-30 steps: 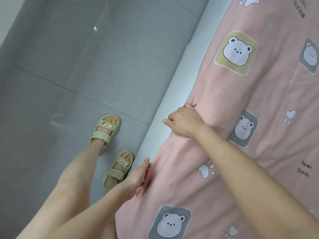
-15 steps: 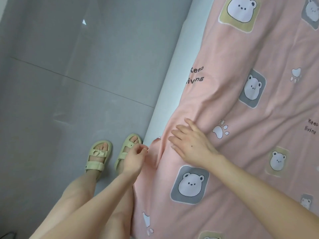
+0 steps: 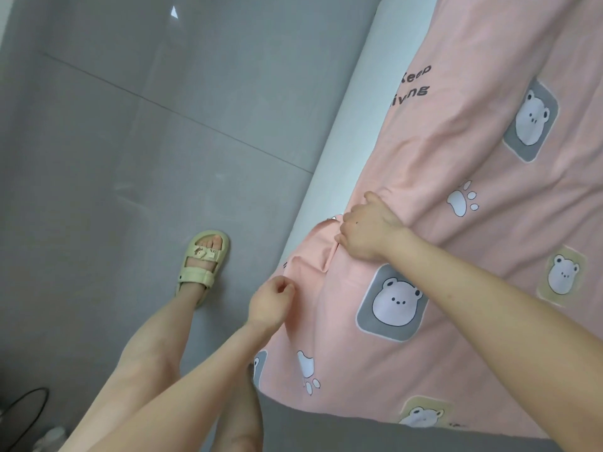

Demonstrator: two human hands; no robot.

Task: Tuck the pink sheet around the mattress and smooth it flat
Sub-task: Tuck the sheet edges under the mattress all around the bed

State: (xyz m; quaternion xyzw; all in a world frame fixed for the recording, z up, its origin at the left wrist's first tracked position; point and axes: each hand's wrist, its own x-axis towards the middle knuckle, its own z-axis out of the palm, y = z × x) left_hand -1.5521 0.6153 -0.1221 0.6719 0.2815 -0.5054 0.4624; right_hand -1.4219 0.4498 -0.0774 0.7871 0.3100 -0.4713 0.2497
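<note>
The pink sheet covers the top of the mattress over the right half of the view. Its long edge runs on a diagonal, from the lower centre of the frame up toward the upper right, alongside the pale side of the mattress, which shows as a white band between the sheet and the grey tiled floor. The print — bears in squares, paw marks, the words "Keep living" — lies tilted along the same diagonal.

The sheet's upper and right parts are cut off by the frame. Near the bottom edge its hem ends over a dark grey surface that cannot be identified. Whether the edge is tucked beneath the mattress cannot be told; at the hands the fabric is bunched and folded.

The right hand reaches in from the lower right with the arm nearly straight, back of the hand up, its fingers curled over a gathered ridge of sheet at the mattress edge — creases fan out from that grip. The left hand sits lower, just beside the hanging edge, its fingers curled with thumb and forefinger closed together at the fabric's border; the pinch itself is small and hard to confirm.

One foot in a pale green sandal stands on the floor left of the bed.
</note>
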